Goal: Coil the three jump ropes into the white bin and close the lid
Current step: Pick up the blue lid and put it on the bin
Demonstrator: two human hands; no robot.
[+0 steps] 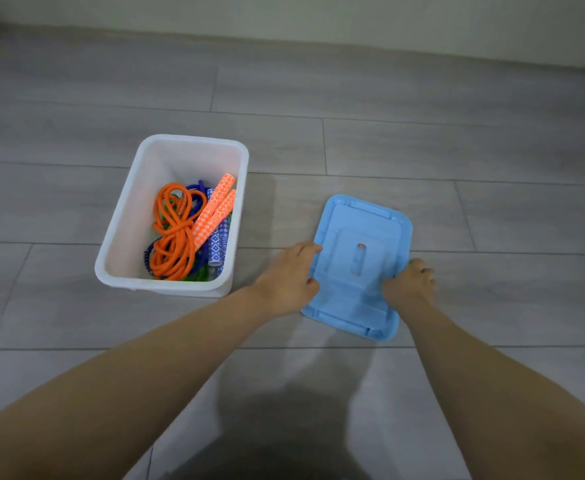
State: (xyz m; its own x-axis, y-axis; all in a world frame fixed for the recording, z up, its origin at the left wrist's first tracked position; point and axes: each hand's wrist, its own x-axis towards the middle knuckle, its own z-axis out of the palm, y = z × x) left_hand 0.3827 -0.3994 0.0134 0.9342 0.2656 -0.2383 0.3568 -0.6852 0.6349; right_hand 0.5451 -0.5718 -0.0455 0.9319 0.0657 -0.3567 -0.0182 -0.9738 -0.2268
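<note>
1. The white bin (128,216) stands open on the grey floor (422,133), left of centre. Inside it lie an orange rope (171,233) coiled on top, with its two orange-checked handles (214,209) leaning against the right wall, a blue rope (150,254) partly under it, and a bit of green rope (197,273) showing at the near end. All three ropes look to be in.
2. The blue lid (360,237) lies flat on the floor just right of the bin, apart from it.
3. The left hand (289,277) rests on the lid's left edge, fingers curled over the rim. The right hand (408,284) is at the near right edge, fingers bent around it. Both seem to grip the lid, though how firmly cannot be told.
4. The step in hand is likely the last one: picking up the lid to close the bin.
5. The next move calls for lifting the lid level, carrying it left over the bin, lining its long sides up with the rim, and pressing down all round. The upright orange handles may need pushing lower first.
</note>
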